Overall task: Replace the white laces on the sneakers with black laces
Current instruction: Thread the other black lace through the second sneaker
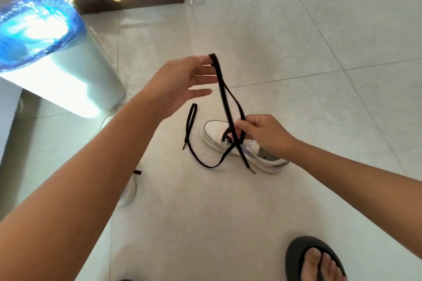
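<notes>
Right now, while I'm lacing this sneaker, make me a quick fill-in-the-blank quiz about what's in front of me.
1. The left hand lifts a loop of the ____ lace at its fingertips.
2. The right hand pinches the lace just above the white ____.
3. The sneaker rests on the tiled ____.
4. The bin at the left is lined with a ____ bag.

Missing words: black; sneaker; floor; blue
</notes>
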### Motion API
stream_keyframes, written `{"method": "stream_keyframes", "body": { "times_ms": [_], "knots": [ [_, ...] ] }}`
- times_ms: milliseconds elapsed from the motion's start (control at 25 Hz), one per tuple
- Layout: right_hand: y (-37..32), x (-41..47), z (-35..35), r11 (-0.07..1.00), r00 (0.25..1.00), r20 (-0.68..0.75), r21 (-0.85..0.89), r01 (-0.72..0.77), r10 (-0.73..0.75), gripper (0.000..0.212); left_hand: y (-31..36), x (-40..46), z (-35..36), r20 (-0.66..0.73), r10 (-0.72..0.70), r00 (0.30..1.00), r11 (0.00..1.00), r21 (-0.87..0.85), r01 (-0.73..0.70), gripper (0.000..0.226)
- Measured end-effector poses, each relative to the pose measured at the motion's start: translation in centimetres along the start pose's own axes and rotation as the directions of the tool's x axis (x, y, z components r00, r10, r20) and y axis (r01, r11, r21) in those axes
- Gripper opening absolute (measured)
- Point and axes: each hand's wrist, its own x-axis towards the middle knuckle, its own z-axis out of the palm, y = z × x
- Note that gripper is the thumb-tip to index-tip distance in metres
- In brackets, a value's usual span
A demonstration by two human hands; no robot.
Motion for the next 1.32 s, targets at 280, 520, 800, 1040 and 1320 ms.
{"method": "stream_keyframes", "body": {
  "times_ms": [280,520,800,1040,1320],
  "knots": [
    [-6.4,0.1,-1.3,0.825,0.996,0.074,0.558,-0.085,0.053,0.020,-5.7,-0.6,1.3,0.148,-0.065,0.987,0.735,0.676,-0.053,0.024],
    [-9.0,2.5,-2.2,0.713,0.997,-0.016,0.700,-0.042,0.075,0.020,-10.0,-1.2,4.4,0.275,-0.047,0.960,0.924,0.377,-0.062,0.013],
    [-9.3,6.3,-6.9,0.792,0.938,-0.303,0.608,0.055,0.167,0.022,-13.5,-1.8,2.3,0.208,-0.151,0.966,0.942,0.325,0.077,0.021],
    [-10.4,7.8,-9.8,0.902,0.878,-0.463,0.421,0.100,0.119,0.018,-16.6,-2.4,1.6,0.159,-0.175,0.972,0.914,0.392,0.101,0.018],
    [-11.5,9.0,-13.5,0.808,0.885,-0.432,0.576,0.124,0.173,0.032,-18.4,-2.9,0.4,0.161,-0.207,0.965,0.904,0.409,0.126,0.013]
  ]
}}
